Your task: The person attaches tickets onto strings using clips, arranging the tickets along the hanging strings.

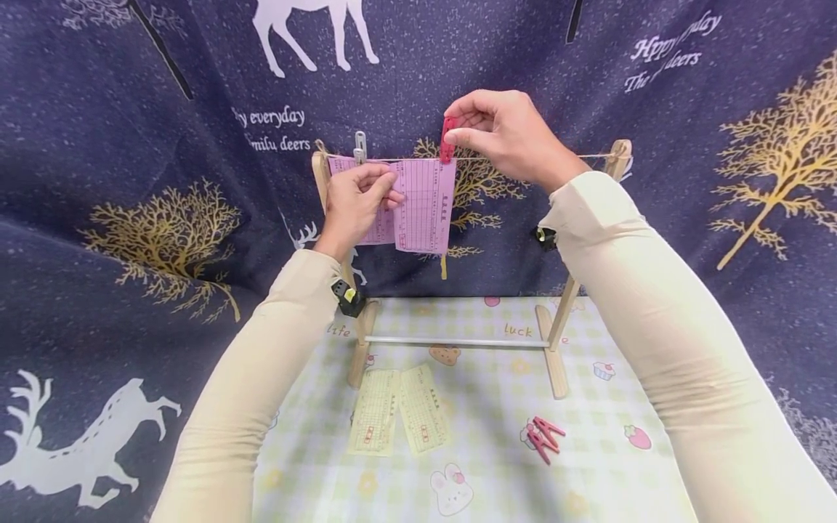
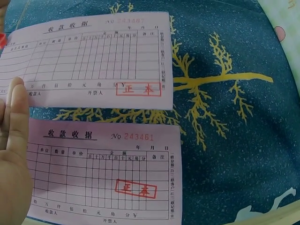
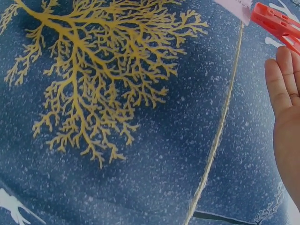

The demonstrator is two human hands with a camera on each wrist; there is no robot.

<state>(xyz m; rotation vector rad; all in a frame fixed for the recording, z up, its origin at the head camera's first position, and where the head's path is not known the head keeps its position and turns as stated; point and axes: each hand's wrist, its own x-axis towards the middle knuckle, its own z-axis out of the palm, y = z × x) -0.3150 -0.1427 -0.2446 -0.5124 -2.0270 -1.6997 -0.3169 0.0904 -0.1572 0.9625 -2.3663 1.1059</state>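
My right hand (image 1: pixel 506 138) pinches a red clothespin (image 1: pixel 447 139) upright at the rope, over the top right corner of a pink receipt slip (image 1: pixel 425 207). In the right wrist view the red clothespin (image 3: pixel 276 21) shows by the fingers; whether its jaws bite the paper is hard to tell. My left hand (image 1: pixel 358 203) pinches the left edge of that slip near its top. Behind the left hand hangs another pink receipt slip (image 1: pixel 379 231), under a grey clothespin (image 1: pixel 360 147). Both slips, the nearer one (image 2: pixel 93 61) and the other (image 2: pixel 103 168), show in the left wrist view.
A wooden rack (image 1: pixel 561 312) carries the rope (image 1: pixel 591 155) between its posts, with a pale bar (image 1: pixel 458 341) low down. Two yellow receipt slips (image 1: pixel 375 414) and red clothespins (image 1: pixel 544 438) lie on the checked tablecloth (image 1: pixel 497 487). A dark printed curtain (image 1: pixel 196 145) hangs behind.
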